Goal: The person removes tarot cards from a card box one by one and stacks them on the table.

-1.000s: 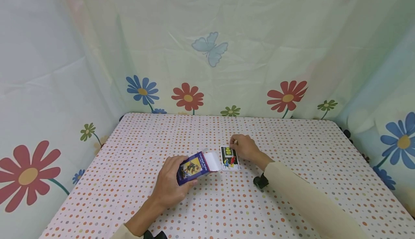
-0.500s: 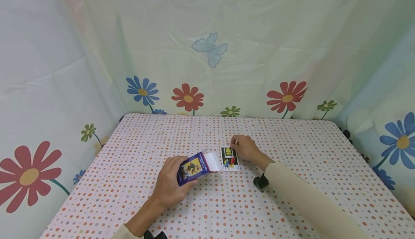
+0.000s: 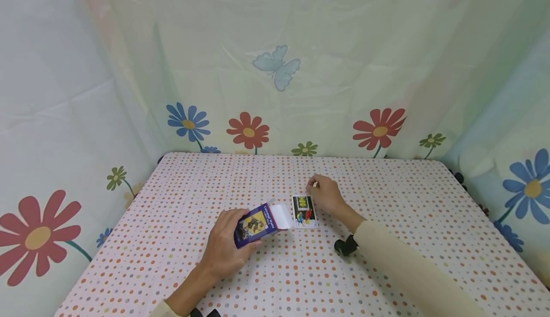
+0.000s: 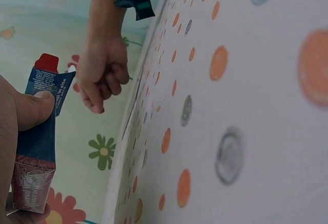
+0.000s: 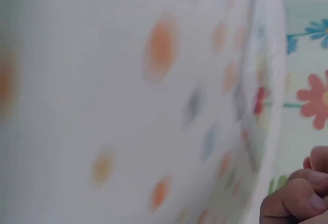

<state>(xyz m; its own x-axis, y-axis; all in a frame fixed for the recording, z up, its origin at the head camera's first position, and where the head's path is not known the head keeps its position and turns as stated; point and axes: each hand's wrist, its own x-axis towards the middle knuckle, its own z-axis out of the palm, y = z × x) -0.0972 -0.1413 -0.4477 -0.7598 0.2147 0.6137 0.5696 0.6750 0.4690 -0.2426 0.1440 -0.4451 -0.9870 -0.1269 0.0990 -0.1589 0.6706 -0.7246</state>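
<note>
In the head view my left hand (image 3: 227,240) grips a purple-blue tarot card box (image 3: 256,225), thumb on one side and fingers on the other. Its white end flap (image 3: 281,216) is folded out toward the right. Just beyond that flap a tarot card (image 3: 304,211) lies face up on the table, dark with colourful figures and a white border. My right hand (image 3: 325,194) hovers by the card's upper right corner, its fingers loosely curled with nothing between them. The left wrist view shows the box (image 4: 38,126) in the left hand and the bent fingers of the right hand (image 4: 105,70).
A white tablecloth (image 3: 206,183) with coloured dots covers the table. Behind it and at both sides hangs a curtain (image 3: 326,68) printed with flowers and butterflies. A black wrist strap part (image 3: 345,246) sits under the right forearm.
My right hand has drawn slightly up and away from the card's upper corner, which it touched before. The left hand and the box have stayed nearly still.
</note>
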